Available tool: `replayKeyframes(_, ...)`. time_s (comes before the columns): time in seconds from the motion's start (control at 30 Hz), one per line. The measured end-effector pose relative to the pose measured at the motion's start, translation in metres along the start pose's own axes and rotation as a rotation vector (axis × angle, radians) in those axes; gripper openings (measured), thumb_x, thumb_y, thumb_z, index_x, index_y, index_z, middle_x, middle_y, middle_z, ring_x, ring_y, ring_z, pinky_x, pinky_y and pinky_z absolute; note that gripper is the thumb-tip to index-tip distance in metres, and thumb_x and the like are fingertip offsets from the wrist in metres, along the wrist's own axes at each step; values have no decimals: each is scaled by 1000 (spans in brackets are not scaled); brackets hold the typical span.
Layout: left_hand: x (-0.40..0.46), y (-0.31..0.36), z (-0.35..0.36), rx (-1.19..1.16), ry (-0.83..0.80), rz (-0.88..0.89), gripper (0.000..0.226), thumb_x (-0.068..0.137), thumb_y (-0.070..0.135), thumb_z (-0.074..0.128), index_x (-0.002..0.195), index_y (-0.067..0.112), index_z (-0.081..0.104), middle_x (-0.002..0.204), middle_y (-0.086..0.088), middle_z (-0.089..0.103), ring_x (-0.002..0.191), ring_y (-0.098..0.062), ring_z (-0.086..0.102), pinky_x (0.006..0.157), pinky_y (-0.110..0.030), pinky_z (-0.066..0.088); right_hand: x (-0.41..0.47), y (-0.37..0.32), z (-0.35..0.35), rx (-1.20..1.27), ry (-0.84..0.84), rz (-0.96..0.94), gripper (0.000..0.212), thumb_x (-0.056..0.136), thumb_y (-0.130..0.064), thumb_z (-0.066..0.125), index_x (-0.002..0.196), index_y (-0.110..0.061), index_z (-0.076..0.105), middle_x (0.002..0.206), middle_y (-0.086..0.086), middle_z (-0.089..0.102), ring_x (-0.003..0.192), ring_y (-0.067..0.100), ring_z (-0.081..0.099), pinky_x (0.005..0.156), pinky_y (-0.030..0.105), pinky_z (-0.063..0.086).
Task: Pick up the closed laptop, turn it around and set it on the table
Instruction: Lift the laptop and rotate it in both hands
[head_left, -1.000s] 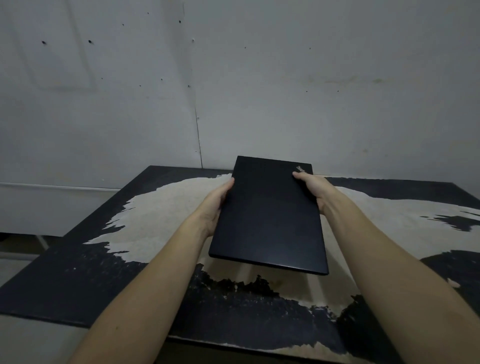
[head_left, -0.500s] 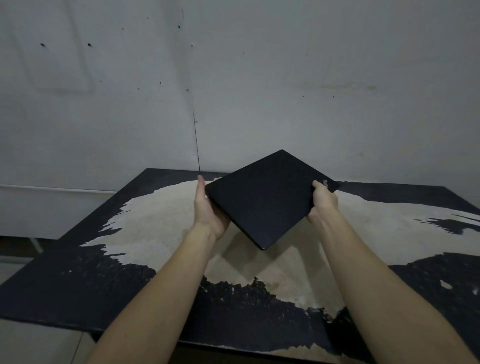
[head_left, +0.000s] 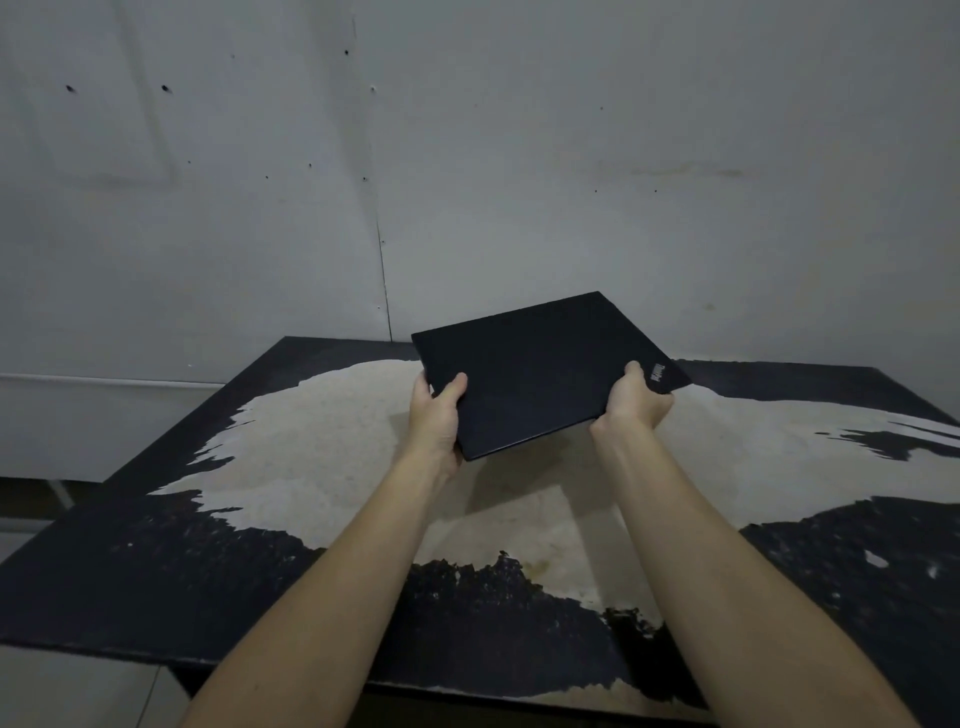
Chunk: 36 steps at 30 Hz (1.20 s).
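The closed black laptop (head_left: 540, 369) hangs in the air above the middle of the table (head_left: 322, 457), lid up and slightly tilted, its long side running left to right. A small logo shows at its right corner. My left hand (head_left: 436, 415) grips its near left edge, thumb on the lid. My right hand (head_left: 631, 397) grips the near right edge beside the logo. The laptop's shadow falls on the table beneath it.
The table has a worn black top with a large pale bare patch in the middle. A grey wall (head_left: 519, 156) stands right behind its far edge. Floor shows past the table's left side and near edge.
The laptop has rotated in my hands from pointing lengthways away from me, through a diagonal, to lying crosswise. Both hands shifted their grip along its edges.
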<state>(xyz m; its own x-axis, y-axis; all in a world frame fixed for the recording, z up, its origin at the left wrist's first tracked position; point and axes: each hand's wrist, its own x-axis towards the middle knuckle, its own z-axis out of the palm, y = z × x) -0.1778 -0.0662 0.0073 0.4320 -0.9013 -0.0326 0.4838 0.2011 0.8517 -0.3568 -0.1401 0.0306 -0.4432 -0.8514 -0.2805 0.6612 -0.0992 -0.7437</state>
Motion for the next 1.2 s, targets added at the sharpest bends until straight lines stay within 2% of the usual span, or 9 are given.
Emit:
replayKeyframes(0.13, 5, 2, -6, 0, 22, 18, 27, 99, 13, 60, 126, 15, 60, 119, -11, 73, 94, -27, 74, 59, -37, 63, 7, -5, -8, -61, -152, 46, 29, 90, -15, 69, 116, -21, 56, 110, 2, 71, 93, 22, 73, 79, 41, 64)
replayKeyframes(0.33, 17, 15, -22, 28, -10, 49, 19, 98, 11, 60, 115, 16, 67, 115, -14, 75, 93, -29, 74, 72, -42, 63, 31, -23, -34, -165, -330, 166, 4, 91, -17, 67, 92, -14, 68, 86, 3, 73, 71, 19, 74, 56, 34, 62)
replayKeyframes(0.53, 28, 30, -32, 78, -70, 15, 18, 96, 14, 61, 110, 21, 71, 98, -7, 81, 83, -26, 77, 62, -37, 63, 57, -48, -50, -448, -504, 209, 20, 83, -31, 74, 91, -15, 81, 81, 0, 81, 71, 19, 79, 61, 36, 63)
replayKeyframes(0.6, 30, 32, -32, 102, -109, 4, 19, 96, 14, 62, 112, 20, 71, 104, -10, 80, 85, -27, 76, 63, -38, 63, 59, -55, -53, -620, -574, 185, 19, 83, -40, 76, 82, -24, 86, 83, -6, 82, 71, 15, 79, 57, 35, 62)
replayKeyframes(0.67, 32, 31, -32, 130, -132, 12, 25, 96, 12, 62, 120, 15, 66, 116, -16, 75, 86, -26, 76, 65, -37, 63, 61, -59, -56, -760, -623, 158, 23, 79, -46, 79, 85, -24, 85, 87, -5, 82, 73, 15, 79, 58, 33, 62)
replayKeyframes(0.77, 33, 28, -27, 193, -87, 28, 44, 95, 11, 66, 136, 10, 50, 122, -15, 70, 84, -22, 75, 60, -35, 63, 61, -53, -59, -840, -607, 8, 34, 79, -46, 81, 98, -19, 75, 86, -3, 82, 67, 13, 77, 56, 28, 60)
replayKeyframes(0.93, 40, 23, -18, 322, -52, -67, 41, 95, 18, 70, 129, 21, 47, 113, -8, 70, 82, -20, 74, 50, -31, 60, 66, -38, -69, -874, -571, -152, 39, 80, -40, 86, 104, -15, 68, 91, -3, 78, 64, 7, 76, 50, 23, 57)
replayKeyframes(1.1, 50, 12, -16, 412, -63, -112, 22, 96, 18, 68, 112, 27, 56, 110, -5, 74, 67, -14, 77, 48, -30, 59, 80, -29, -75, -927, -520, -155, 51, 75, -42, 89, 107, -15, 61, 102, 3, 75, 85, 21, 76, 72, 39, 63)
replayKeyframes(1.2, 58, 2, -14, 446, -42, -84, 25, 96, 16, 69, 119, 22, 60, 110, -7, 74, 78, -20, 78, 55, -33, 62, 89, -28, -73, -964, -491, -153, 57, 73, -42, 90, 111, -11, 63, 103, 5, 76, 88, 25, 76, 78, 43, 64)
